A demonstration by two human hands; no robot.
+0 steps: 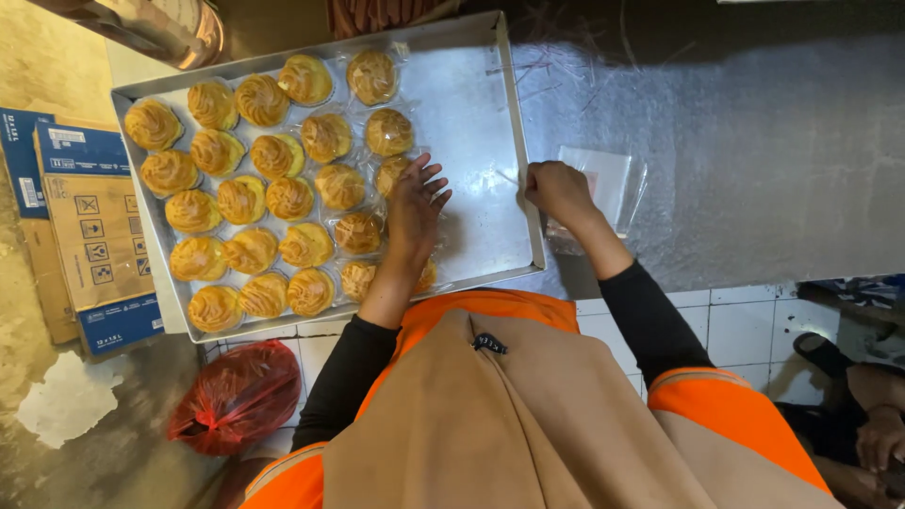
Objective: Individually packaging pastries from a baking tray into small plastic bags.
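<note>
A large metal tray [471, 104] lies on a steel counter, its left two thirds filled with several golden swirl-topped pastries [262, 99], each in clear wrap. My left hand [415, 209] rests flat over the pastries at the right end of the rows, fingers spread, touching a wrapped pastry [388, 175]. My right hand [558, 190] is closed at the tray's right rim, fingers curled around the edge. The right part of the tray is bare metal.
A small stack of clear plastic bags [608, 179] lies on the steel counter [754, 141] just right of my right hand. Cardboard boxes [94, 236] stand to the left, a red plastic bag [236, 396] lies on the floor, and another person's foot and hand [867, 415] are at the lower right.
</note>
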